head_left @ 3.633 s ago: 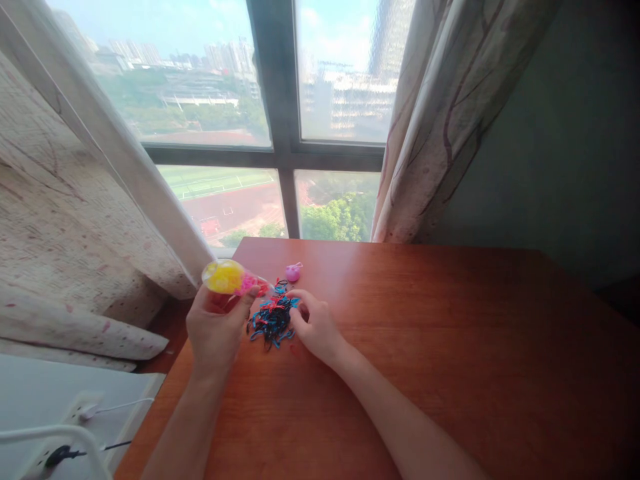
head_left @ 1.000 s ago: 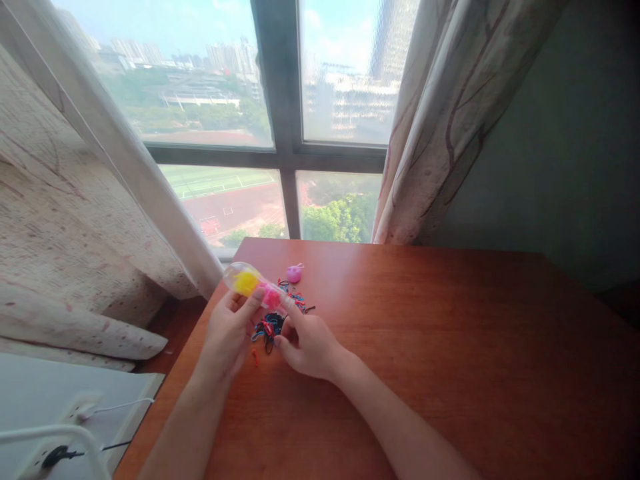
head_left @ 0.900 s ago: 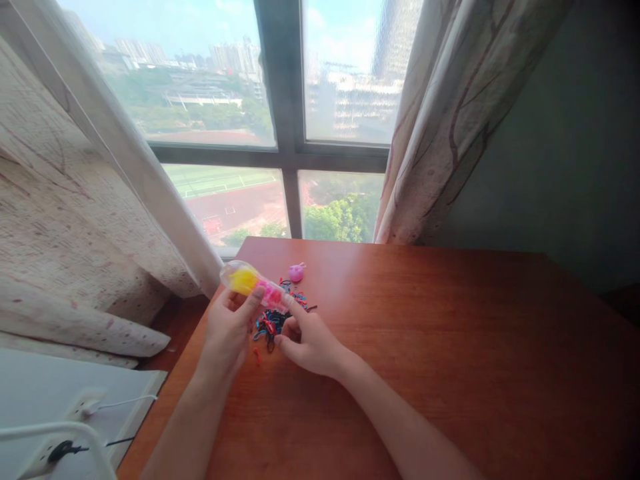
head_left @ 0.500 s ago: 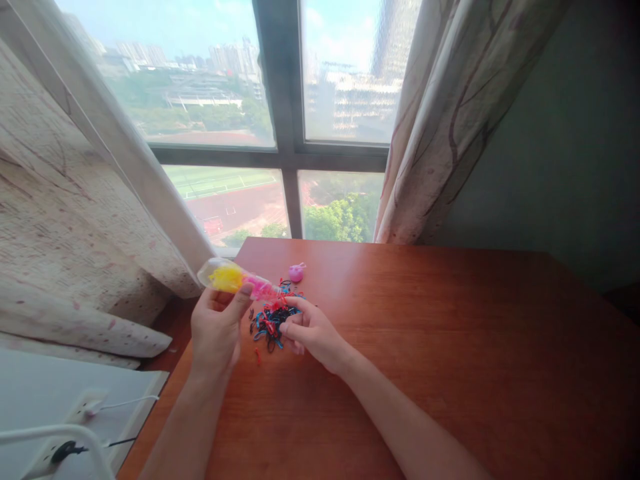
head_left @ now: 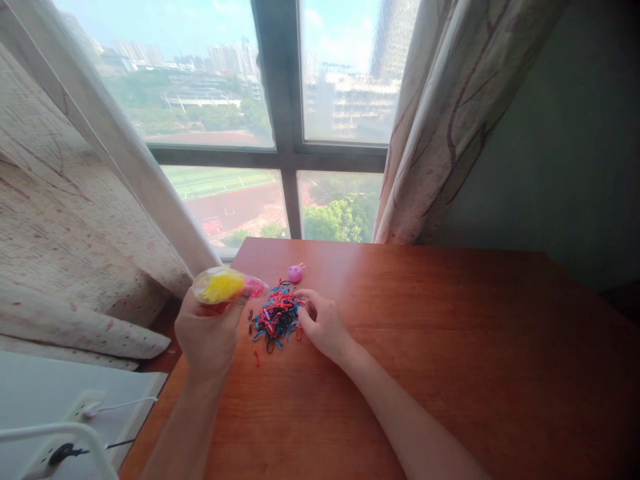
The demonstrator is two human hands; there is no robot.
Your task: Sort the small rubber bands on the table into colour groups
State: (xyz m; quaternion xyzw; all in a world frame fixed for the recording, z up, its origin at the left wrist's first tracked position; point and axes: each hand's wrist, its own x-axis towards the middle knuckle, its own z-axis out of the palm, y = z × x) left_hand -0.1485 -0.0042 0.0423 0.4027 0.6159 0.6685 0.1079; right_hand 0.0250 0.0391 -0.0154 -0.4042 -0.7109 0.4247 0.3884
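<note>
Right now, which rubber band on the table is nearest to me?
The lone red rubber band: it lies apart on the near side of the mixed pile, while the others lie farther away.

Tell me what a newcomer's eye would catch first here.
Probably the container in the left hand, bright yellow and pink inside. Then the red, blue and black pile by the right hand, with a round pink piece just behind it. Past the table glows the big window.

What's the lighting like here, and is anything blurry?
Head view: daylight from the window leaves pale glare on the table, while the wall at right is dark; head view: the colourful pile looks slightly blurry, fine detail lost.
</note>
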